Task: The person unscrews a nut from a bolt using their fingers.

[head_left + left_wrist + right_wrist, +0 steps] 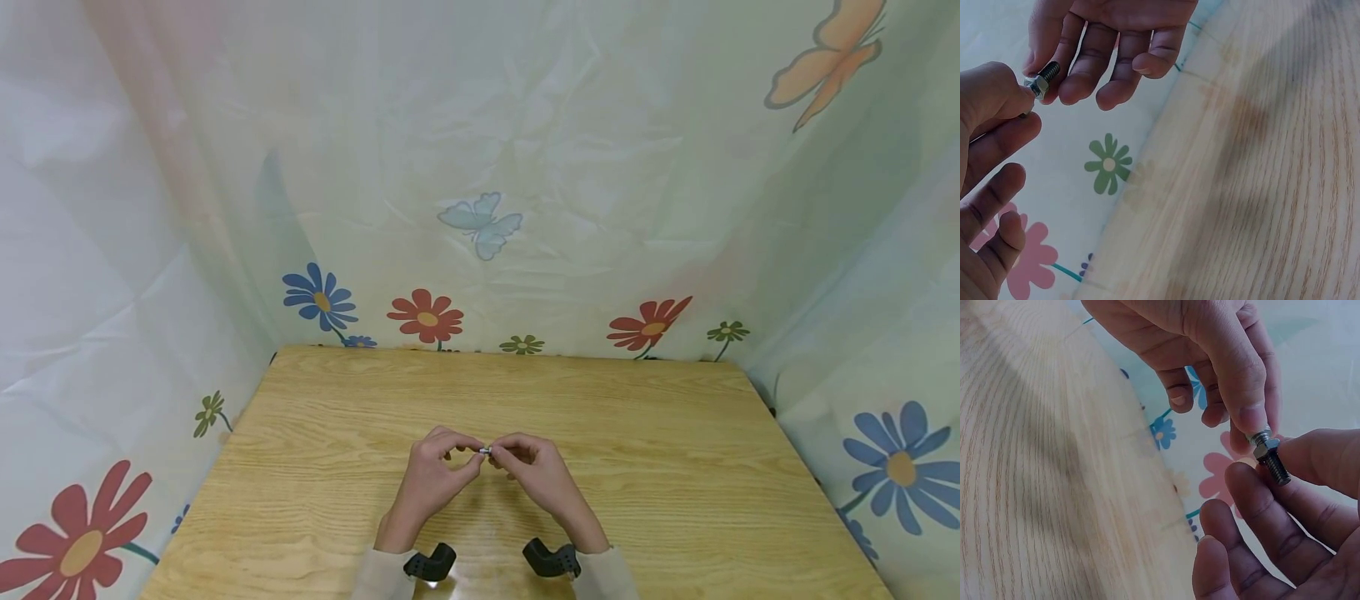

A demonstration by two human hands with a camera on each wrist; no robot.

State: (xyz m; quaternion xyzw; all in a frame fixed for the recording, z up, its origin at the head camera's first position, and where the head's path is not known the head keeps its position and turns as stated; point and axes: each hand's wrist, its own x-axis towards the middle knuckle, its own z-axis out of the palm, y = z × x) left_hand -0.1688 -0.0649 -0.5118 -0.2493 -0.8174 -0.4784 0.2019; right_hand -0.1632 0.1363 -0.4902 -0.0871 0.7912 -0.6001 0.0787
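A small metal bolt (pixel 1279 472) with a hex nut (pixel 1266 450) on its thread is held between the two hands above the table. My left hand (pixel 438 468) pinches the bolt by its head end between thumb and index finger, which cover most of the head. From the other side, my right hand (pixel 538 471) has its thumb and index finger at the nut. The threaded end points into the right hand, between thumb and fingers. In the left wrist view, the dark thread (pixel 1051 70) shows past the nut. The other fingers of both hands are spread and loosely bent.
The wooden table (pixel 300 467) lies beneath the hands. A pale curtain (pixel 570 167) printed with flowers and butterflies hangs behind it and at both sides. A black camera mount (pixel 431 563) sits on the left wrist, and another black mount (pixel 551 559) on the right.
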